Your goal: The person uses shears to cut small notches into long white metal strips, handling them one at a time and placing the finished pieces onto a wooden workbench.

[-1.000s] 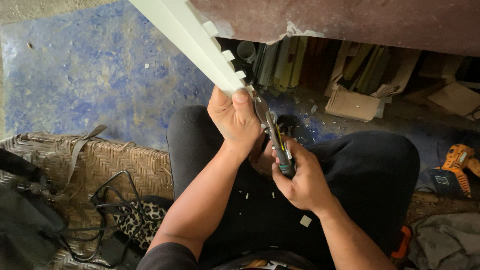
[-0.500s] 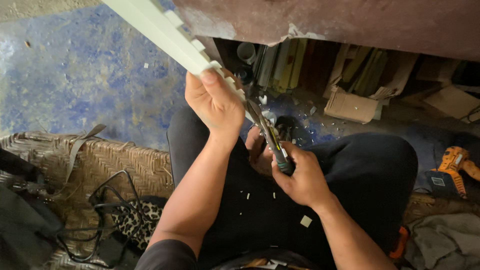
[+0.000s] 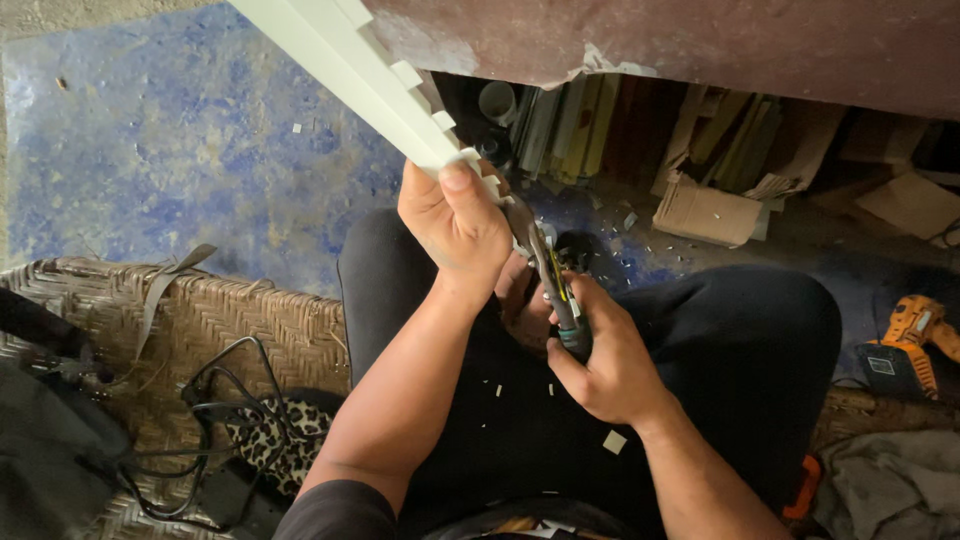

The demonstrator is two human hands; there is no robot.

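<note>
My left hand (image 3: pixel 455 222) grips the near end of a long white plastic strip (image 3: pixel 340 60) that runs up to the top left; its right edge has several square notches cut in it. My right hand (image 3: pixel 600 365) is closed around the dark handles of a pair of pliers-like cutters (image 3: pixel 545 270), whose jaws meet the strip's edge just right of my left thumb. Both hands work above my lap, in black trousers (image 3: pixel 720 340) dotted with small white offcuts (image 3: pixel 614 441).
A woven mat (image 3: pixel 230 320) lies at left with black cables (image 3: pixel 215 385) and a leopard-print cloth (image 3: pixel 275 445). Blue-stained concrete floor (image 3: pixel 190 140) is beyond. Cardboard scraps (image 3: pixel 705 210) and stacked strips sit under a brown board (image 3: pixel 700 40). An orange drill (image 3: pixel 915 335) lies right.
The strip and my left hand shifted left half a second ago, then came back to the right. The right hand kept its hold on the cutters at the strip's edge.
</note>
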